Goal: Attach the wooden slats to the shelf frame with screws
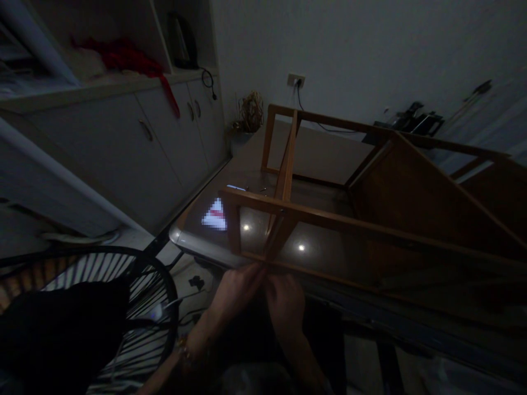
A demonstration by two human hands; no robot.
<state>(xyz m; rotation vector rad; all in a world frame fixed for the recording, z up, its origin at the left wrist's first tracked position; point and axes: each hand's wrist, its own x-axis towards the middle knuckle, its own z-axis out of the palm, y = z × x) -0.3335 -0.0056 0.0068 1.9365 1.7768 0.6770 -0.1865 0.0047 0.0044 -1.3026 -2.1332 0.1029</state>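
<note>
A wooden frame (329, 219) of rails and a slanted panel lies on its side on a glossy table (189, 233). Both my hands meet at its near bottom rail, just below where an upright slat joins. My left hand (236, 291) has its fingers pinched together against that joint. My right hand (286, 302) is curled beside it, touching the same rail. The room is dim, and whatever the fingers hold is too small or hidden to name.
White cabinets (123, 148) with a shelf and a red cloth (123, 57) stand at left. A round wire chair (123, 285) with a dark cushion sits at lower left. A lit phone (214, 215) lies on the table. A wall socket (295, 80) is behind.
</note>
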